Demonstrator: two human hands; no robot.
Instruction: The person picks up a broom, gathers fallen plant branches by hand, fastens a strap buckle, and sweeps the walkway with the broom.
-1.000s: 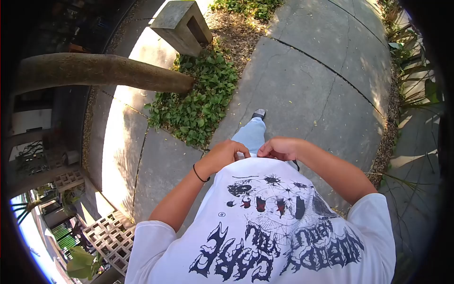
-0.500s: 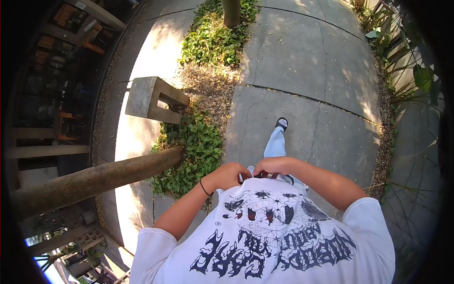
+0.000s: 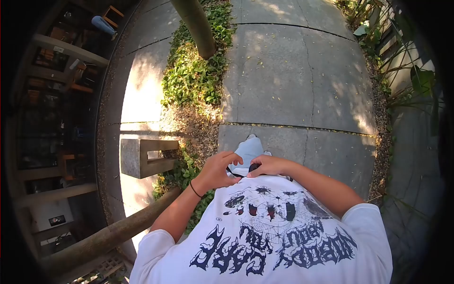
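My left hand [image 3: 219, 171] is at the waist, thumb and fingers apart in a curved shape, beside a thin black strap [image 3: 234, 173] near the hem of the white printed T-shirt [image 3: 269, 227]. Close to its right, my right hand [image 3: 267, 165] has its fingers curled round a small black object [image 3: 254, 167] that is partly hidden and that I cannot name. Light blue trousers [image 3: 249, 149] show just beyond both hands. A dark band circles my left wrist.
Grey concrete slabs [image 3: 283, 71] stretch ahead. On the left are a planted strip [image 3: 191, 78], a concrete block stand [image 3: 135, 158] and two tree trunks, one leaning low [image 3: 113, 227]. Plants [image 3: 421, 80] line the right edge. A person's legs [image 3: 102, 24] show at the far upper left.
The stand, trunks and slabs have moved down the view as I walk forward. My left hand has opened and come slightly off the shirt hem; a black object now shows at my right hand.
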